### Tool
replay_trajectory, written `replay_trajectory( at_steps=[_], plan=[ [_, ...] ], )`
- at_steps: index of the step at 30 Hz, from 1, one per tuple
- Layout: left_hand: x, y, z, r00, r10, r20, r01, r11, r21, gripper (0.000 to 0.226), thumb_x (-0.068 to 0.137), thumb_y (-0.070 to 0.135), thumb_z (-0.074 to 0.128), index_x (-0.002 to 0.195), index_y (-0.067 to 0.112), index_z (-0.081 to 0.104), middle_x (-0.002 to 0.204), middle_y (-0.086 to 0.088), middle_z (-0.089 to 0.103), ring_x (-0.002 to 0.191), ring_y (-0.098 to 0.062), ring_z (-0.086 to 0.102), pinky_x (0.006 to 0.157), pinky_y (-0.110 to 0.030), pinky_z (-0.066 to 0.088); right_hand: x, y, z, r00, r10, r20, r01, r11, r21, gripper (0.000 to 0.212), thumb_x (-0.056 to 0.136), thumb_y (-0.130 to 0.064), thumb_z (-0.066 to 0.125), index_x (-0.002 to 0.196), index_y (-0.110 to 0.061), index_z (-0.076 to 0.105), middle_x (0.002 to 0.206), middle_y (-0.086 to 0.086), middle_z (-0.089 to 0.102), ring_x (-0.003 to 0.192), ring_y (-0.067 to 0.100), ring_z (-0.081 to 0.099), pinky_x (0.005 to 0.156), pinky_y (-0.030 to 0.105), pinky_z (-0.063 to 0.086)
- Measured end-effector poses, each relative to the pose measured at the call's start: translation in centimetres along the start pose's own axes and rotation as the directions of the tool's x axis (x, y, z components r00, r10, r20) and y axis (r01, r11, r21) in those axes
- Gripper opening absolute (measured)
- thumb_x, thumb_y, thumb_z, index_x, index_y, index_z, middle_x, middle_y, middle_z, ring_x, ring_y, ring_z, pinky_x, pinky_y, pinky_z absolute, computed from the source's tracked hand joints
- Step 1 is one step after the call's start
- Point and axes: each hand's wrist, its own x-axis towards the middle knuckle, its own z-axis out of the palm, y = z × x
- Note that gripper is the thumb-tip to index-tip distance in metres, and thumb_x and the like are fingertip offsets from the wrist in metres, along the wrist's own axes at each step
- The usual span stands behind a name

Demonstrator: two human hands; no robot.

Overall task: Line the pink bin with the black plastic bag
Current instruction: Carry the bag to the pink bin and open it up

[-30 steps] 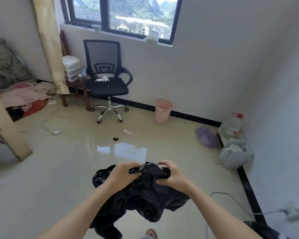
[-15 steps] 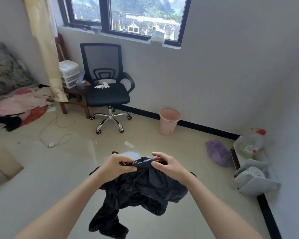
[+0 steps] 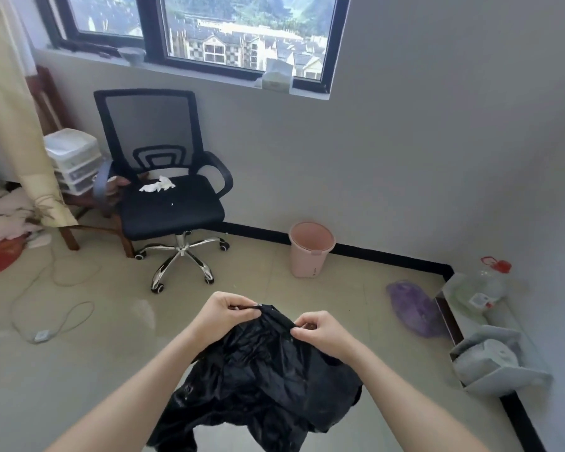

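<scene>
The pink bin [image 3: 310, 252] stands upright on the floor against the far wall, its inside bare. A crumpled black plastic bag [image 3: 265, 373] hangs in front of me, well short of the bin. My left hand [image 3: 224, 316] pinches the bag's top edge on the left. My right hand [image 3: 322, 331] pinches the same edge on the right. Both hands hold the bag up at its top while the rest droops toward the floor.
A black office chair [image 3: 167, 197] with a white tissue on its seat stands left of the bin. A purple bag [image 3: 411, 308], a water jug [image 3: 485, 282] and a grey holder [image 3: 493, 360] line the right wall. A white cable [image 3: 62, 318] lies on the floor at left.
The view has moved closer to the bin and the chair. My hands have shifted along the bag's top edge and drawn slightly apart.
</scene>
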Motion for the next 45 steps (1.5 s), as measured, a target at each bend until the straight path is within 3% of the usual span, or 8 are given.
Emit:
replay_trajectory(
  at_steps=[5, 16, 22, 29, 34, 37, 42, 45],
  plan=[
    [7.8, 0.2, 1.0, 0.997, -0.010, 0.071, 0.008, 1.000, 0.027, 0.014, 0.078, 0.009, 0.069, 0.073, 0.022, 0.073, 0.080, -0.013, 0.071, 0.075, -0.019, 0.059, 0.068, -0.014, 0.047, 4.8, 1.3, -3.6, 0.988, 0.057, -0.141, -0.049, 0.997, 0.065, 0.026, 0.083, -0.009, 0.060, 0.060, -0.022, 0.058, 0.064, -0.006, 0.058, 0.054, -0.004, 0.052, 0.058, 0.009, 0.041],
    [26.5, 4.6, 6.5, 0.999, -0.043, 0.012, 0.042, 0.996, 0.074, 0.018, 0.082, 0.015, 0.065, 0.071, 0.028, 0.070, 0.063, 0.018, 0.070, 0.069, -0.002, 0.063, 0.060, 0.000, 0.043, 18.7, 6.1, -18.0, 0.981, 0.006, -0.193, 0.011, 0.996, 0.087, 0.006, 0.084, -0.013, 0.059, 0.079, -0.014, 0.063, 0.086, 0.005, 0.062, 0.079, 0.016, 0.056, 0.073, 0.022, 0.044],
    [33.6, 5.2, 8.4, 0.996, -0.087, -0.011, 0.088, 0.986, 0.142, 0.026, 0.082, 0.012, 0.065, 0.068, 0.033, 0.067, 0.072, -0.004, 0.067, 0.069, -0.014, 0.055, 0.057, -0.003, 0.040, 25.5, 8.2, -23.0, 0.985, 0.029, -0.172, -0.020, 0.999, 0.051, 0.006, 0.084, -0.015, 0.060, 0.078, -0.016, 0.060, 0.089, 0.004, 0.059, 0.081, 0.017, 0.053, 0.072, 0.021, 0.041],
    [43.1, 4.1, 8.2, 0.990, -0.132, 0.057, 0.116, 0.967, 0.225, 0.028, 0.082, 0.013, 0.065, 0.067, 0.038, 0.064, 0.077, -0.009, 0.067, 0.068, -0.017, 0.049, 0.065, -0.021, 0.038, 33.2, 9.6, -25.4, 0.983, 0.120, -0.140, -0.114, 0.992, 0.051, 0.012, 0.084, -0.015, 0.058, 0.073, -0.020, 0.059, 0.087, 0.002, 0.059, 0.082, 0.018, 0.055, 0.074, 0.024, 0.043],
    [50.3, 3.3, 8.2, 0.978, -0.177, 0.106, 0.151, 0.965, 0.215, 0.030, 0.083, 0.012, 0.064, 0.067, 0.038, 0.063, 0.067, 0.000, 0.064, 0.062, -0.013, 0.048, 0.057, -0.013, 0.037, 38.1, 9.8, -28.1, 0.968, 0.207, -0.143, -0.203, 0.978, 0.040, 0.024, 0.083, -0.013, 0.056, 0.064, -0.027, 0.055, 0.080, 0.000, 0.063, 0.078, 0.014, 0.057, 0.073, 0.025, 0.045],
    [54.0, 2.6, 8.7, 0.971, -0.206, 0.126, 0.171, 0.956, 0.240, 0.016, 0.083, 0.011, 0.063, 0.087, 0.023, 0.073, 0.065, 0.014, 0.062, 0.056, 0.000, 0.052, 0.057, -0.006, 0.038, 40.5, 10.3, -29.4, 0.954, 0.254, -0.161, -0.249, 0.967, 0.053, 0.026, 0.083, -0.014, 0.056, 0.063, -0.030, 0.054, 0.075, -0.006, 0.061, 0.077, 0.012, 0.057, 0.068, 0.020, 0.042],
    [58.6, 0.9, 10.3, 0.955, -0.272, 0.119, 0.213, 0.906, 0.367, 0.020, 0.086, 0.011, 0.059, 0.103, 0.010, 0.070, 0.093, 0.003, 0.069, 0.078, -0.007, 0.061, 0.078, -0.021, 0.046, 44.5, 12.3, -30.8, 0.945, 0.304, -0.122, -0.300, 0.953, 0.048, 0.022, 0.084, -0.014, 0.054, 0.066, -0.027, 0.054, 0.078, -0.005, 0.062, 0.081, 0.014, 0.058, 0.067, 0.020, 0.042],
    [60.0, -0.4, 10.9, 0.946, -0.312, 0.088, 0.245, 0.865, 0.438, 0.021, 0.087, 0.013, 0.056, 0.102, 0.014, 0.070, 0.100, -0.002, 0.072, 0.085, -0.016, 0.063, 0.073, -0.023, 0.043, 46.5, 13.3, -31.1, 0.946, 0.308, -0.100, -0.307, 0.951, 0.026, 0.027, 0.084, -0.014, 0.054, 0.062, -0.030, 0.051, 0.082, -0.002, 0.063, 0.085, 0.016, 0.059, 0.073, 0.025, 0.044]
  ],
)
